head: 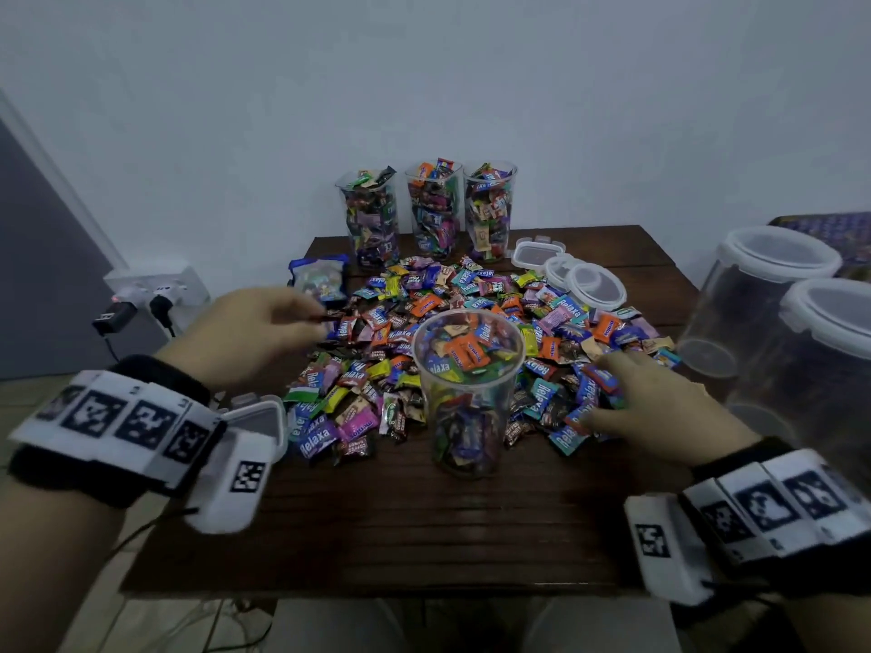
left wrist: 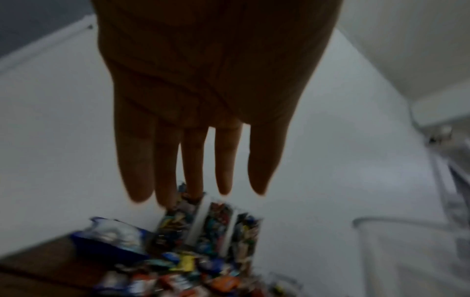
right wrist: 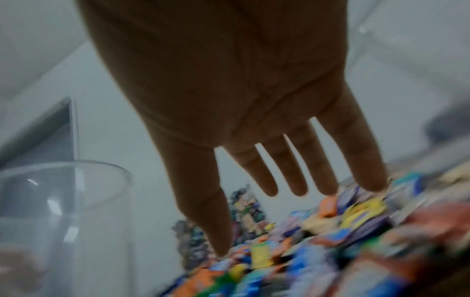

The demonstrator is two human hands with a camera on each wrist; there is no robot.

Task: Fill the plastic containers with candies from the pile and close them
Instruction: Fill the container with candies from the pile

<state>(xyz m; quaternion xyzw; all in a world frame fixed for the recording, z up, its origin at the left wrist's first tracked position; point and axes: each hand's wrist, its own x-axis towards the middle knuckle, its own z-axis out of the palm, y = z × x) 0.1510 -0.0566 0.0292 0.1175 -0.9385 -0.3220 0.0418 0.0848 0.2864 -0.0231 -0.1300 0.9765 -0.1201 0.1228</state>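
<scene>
A clear plastic container (head: 469, 393), partly filled with candies and without a lid, stands at the near edge of the candy pile (head: 471, 318) on the brown table (head: 400, 534). My left hand (head: 308, 318) hovers over the pile's left side. Its fingers (left wrist: 193, 176) are straight and hold nothing in the left wrist view. To the right of the container, my right hand (head: 608, 384) lies on the candies. Its fingers (right wrist: 295, 180) are spread and straight, with the tips touching wrappers (right wrist: 343, 217). The container's rim (right wrist: 63, 170) shows left of that hand.
Three filled, lidless containers (head: 436, 209) stand at the table's back edge, with several loose lids (head: 575, 275) to their right. Two empty lidded containers (head: 773, 322) stand at far right. A blue candy bag (head: 318, 280) lies at back left, and a lid (head: 257, 412) by my left wrist.
</scene>
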